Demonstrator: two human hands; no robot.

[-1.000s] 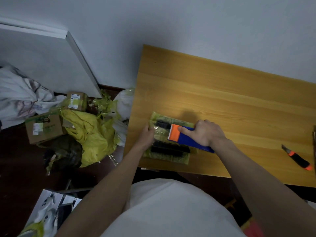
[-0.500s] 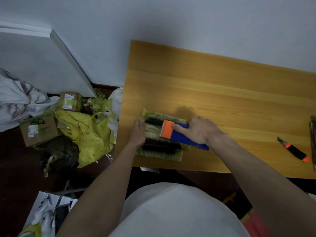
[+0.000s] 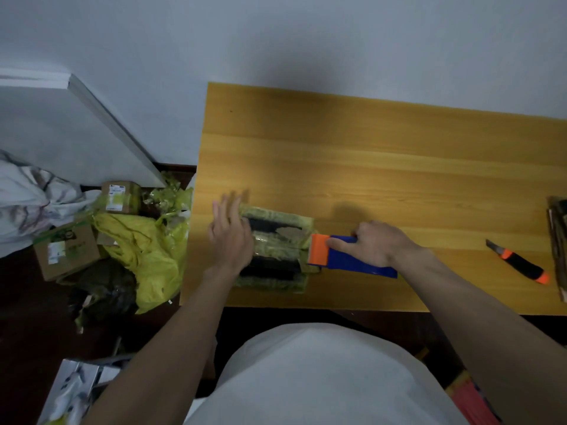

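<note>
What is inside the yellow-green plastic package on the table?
Through the wrap of the package, two long black shapes show, one near each long edge. What they are is unclear. The left hand covers the left end.

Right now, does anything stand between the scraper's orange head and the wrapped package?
Nothing visible. The scraper in the right hand meets the right edge of the wrapped package; the left hand covers its left end.
</note>
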